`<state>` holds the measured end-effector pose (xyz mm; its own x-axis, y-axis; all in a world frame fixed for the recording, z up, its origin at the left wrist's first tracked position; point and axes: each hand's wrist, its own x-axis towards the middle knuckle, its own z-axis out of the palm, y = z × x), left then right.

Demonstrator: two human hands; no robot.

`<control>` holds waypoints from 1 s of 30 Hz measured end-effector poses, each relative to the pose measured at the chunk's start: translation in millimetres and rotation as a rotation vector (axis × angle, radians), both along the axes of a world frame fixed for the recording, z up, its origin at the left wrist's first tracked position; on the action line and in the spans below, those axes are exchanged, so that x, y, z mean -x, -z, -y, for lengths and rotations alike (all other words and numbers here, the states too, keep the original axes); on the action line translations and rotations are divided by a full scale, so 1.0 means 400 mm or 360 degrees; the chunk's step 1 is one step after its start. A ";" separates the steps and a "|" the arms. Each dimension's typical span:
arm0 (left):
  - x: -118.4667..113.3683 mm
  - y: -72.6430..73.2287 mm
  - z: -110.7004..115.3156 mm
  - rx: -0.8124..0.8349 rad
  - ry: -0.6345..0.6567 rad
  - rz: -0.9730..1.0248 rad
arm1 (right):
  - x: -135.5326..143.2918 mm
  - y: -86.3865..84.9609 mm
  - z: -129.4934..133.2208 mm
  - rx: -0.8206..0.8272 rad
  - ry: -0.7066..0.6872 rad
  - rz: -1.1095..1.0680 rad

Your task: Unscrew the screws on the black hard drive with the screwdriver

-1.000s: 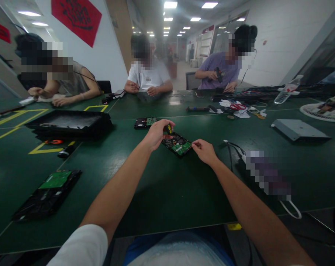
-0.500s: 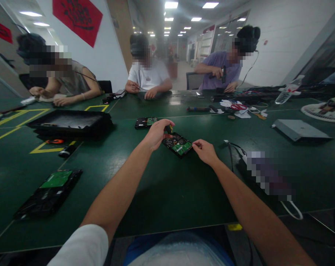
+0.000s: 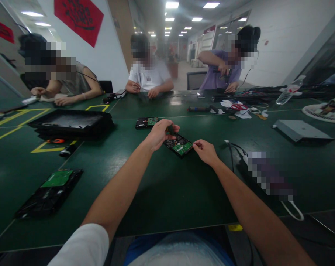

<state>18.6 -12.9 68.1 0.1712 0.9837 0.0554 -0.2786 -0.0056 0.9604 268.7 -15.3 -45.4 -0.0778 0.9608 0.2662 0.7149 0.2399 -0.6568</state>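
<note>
In front of me a hard drive lies on the green table, its green circuit board facing up. My left hand is over its far left end, fingers closed around a short dark screwdriver. The screwdriver's tip is hidden by my fingers. At the drive's right corner, my right hand pinches the edge between thumb and fingertips. A second hard drive rests just beyond my left hand. Nearer me on the left lies another hard drive, also board side up.
Left stands a black tray-like casing, with a black cylinder before it. To the right are a power bank-like device with cables and a grey metal box. A bottle stands tilted farther back. Three people work across the table.
My left hand's fingers have turned around the screwdriver, covering its yellow part. My right hand stays at the drive's corner. Across the table, the person at right has raised an elbow.
</note>
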 end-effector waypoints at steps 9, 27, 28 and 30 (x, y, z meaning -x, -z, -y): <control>0.007 0.005 -0.005 -0.0129 0.0005 -0.0131 | 0.001 0.001 -0.002 0.0020 -0.0008 -0.0045; 0.015 0.000 -0.010 -0.0120 0.0033 -0.0040 | 0.002 -0.001 0.001 0.0039 -0.0010 -0.0063; 0.015 -0.002 -0.009 -0.0107 0.0030 -0.0023 | 0.001 0.000 0.000 0.0041 -0.0010 -0.0063; 0.014 -0.005 -0.007 -0.0086 0.0019 0.0023 | 0.001 0.001 0.000 0.0025 -0.0013 -0.0056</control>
